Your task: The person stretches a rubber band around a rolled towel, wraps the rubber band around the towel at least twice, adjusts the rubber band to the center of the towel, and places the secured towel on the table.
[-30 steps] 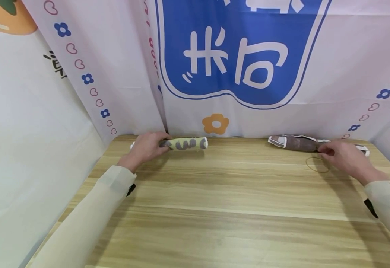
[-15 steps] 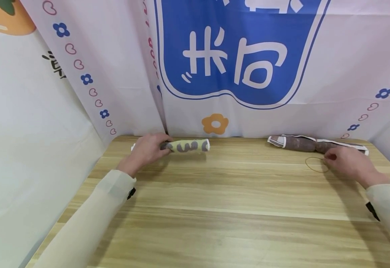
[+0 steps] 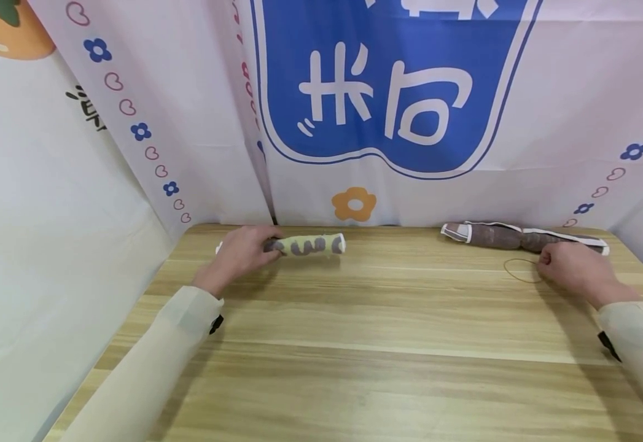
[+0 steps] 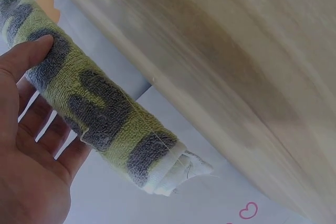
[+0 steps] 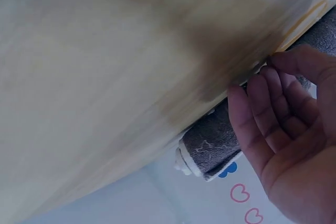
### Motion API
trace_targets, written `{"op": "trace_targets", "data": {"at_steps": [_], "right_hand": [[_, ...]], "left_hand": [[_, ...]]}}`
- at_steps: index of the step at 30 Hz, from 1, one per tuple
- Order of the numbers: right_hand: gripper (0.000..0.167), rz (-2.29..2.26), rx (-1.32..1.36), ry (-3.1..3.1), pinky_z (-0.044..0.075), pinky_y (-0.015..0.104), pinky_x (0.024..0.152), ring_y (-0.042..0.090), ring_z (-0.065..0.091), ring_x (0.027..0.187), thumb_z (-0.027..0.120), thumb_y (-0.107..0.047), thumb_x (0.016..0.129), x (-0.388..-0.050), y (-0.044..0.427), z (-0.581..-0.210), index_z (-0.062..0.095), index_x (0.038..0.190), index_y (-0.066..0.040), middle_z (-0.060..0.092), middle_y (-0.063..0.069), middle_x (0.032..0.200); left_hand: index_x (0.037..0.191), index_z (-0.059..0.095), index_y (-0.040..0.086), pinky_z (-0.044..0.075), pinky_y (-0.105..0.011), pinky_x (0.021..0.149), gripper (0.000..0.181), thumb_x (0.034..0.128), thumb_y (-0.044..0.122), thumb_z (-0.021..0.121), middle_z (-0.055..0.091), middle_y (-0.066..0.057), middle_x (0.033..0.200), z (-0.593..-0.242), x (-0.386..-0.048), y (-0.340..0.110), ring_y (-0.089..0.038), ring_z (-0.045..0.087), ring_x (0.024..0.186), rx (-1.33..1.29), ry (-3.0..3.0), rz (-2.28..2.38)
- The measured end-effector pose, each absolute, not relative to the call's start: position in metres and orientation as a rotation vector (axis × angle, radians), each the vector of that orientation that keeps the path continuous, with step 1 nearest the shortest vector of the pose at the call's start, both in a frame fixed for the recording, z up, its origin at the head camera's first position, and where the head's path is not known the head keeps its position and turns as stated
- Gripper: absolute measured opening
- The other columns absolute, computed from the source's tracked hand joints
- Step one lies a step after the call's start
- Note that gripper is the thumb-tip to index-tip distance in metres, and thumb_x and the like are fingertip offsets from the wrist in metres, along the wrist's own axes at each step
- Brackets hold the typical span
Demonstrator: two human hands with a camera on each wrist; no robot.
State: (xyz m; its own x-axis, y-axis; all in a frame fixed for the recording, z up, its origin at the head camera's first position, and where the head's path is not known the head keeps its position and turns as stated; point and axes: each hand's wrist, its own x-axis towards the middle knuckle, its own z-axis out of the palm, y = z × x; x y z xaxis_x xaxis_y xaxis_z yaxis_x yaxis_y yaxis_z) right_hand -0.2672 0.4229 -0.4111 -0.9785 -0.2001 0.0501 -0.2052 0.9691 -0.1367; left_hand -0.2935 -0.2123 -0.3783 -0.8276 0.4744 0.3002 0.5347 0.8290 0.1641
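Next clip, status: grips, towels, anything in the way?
Left grip holding green-gray rolled towel. Right grip pinching thin yellow loop beside brown rolled towel; towel contact unclear. No obstruction seen.

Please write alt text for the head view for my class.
A person's left hand holds a rolled green-and-grey towel; the right hand pinches a yellow rubber band beside a rolled brown towel on a wooden table.
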Motion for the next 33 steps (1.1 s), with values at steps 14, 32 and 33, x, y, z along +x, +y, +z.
{"op": "trace_targets", "data": {"at_steps": [14,32,33], "right_hand": [[0.03,0.283,0.263,-3.241,0.038,0.038,0.054,0.021,0.046,0.058,0.064,-0.021,0.087,-0.27,0.419,-0.404,0.05,0.06,-0.02,0.047,-0.002,0.059],[0.015,0.582,0.251,-2.991,0.045,0.041,0.066,0.024,0.055,0.072,0.072,-0.013,0.094,-0.268,0.398,-0.397,0.064,0.09,0.0,0.065,0.007,0.08],[0.014,0.588,0.256,-2.982,0.046,0.041,0.066,0.023,0.056,0.072,0.071,-0.012,0.094,-0.267,0.397,-0.397,0.065,0.09,-0.001,0.065,0.007,0.081]], "left_hand": [[0.114,0.078,0.016,0.055,-0.048,0.071,0.025,0.0907,0.021,0.084,0.076,0.0,0.099,-0.385,-0.293,-0.21,-0.021,0.064,0.08,-0.756,-2.763,-0.374],[0.117,0.078,0.013,0.057,-0.05,0.076,0.029,0.0897,0.021,0.084,0.078,-0.004,0.109,-0.39,-0.291,-0.204,-0.025,0.071,0.088,-0.76,-2.77,-0.426],[0.117,0.078,0.013,0.056,-0.05,0.076,0.029,0.0896,0.02,0.084,0.078,-0.004,0.108,-0.39,-0.291,-0.204,-0.024,0.071,0.088,-0.763,-2.77,-0.426]]}}
